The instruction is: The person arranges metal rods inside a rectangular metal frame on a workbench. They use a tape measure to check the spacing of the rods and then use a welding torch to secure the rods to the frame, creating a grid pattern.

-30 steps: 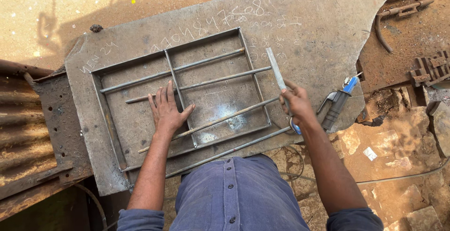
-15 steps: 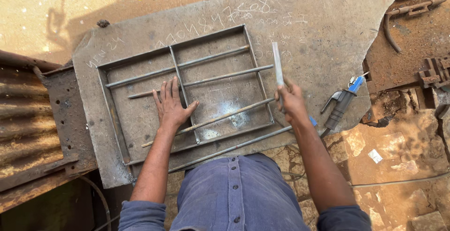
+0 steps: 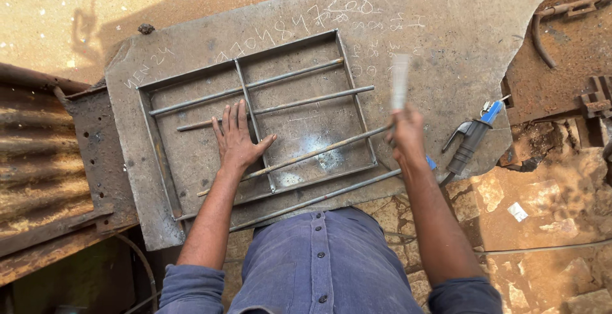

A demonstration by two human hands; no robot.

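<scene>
At centre frame, the left hand (image 3: 239, 140) presses spread fingers on a steel frame (image 3: 258, 119) lying on the counter (image 3: 446, 40). The right hand (image 3: 407, 132), fingers wrapped round a blurred flat tool (image 3: 400, 83), appears poised over a loose rod (image 3: 299, 159); aligning it seems next.

Welding holder (image 3: 470, 142); corrugated sheet (image 3: 38, 167); scrap iron (image 3: 567, 8)

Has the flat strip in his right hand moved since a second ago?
Yes. The strip has swung up and blurs, away from the frame's right bar it lay beside.
</scene>
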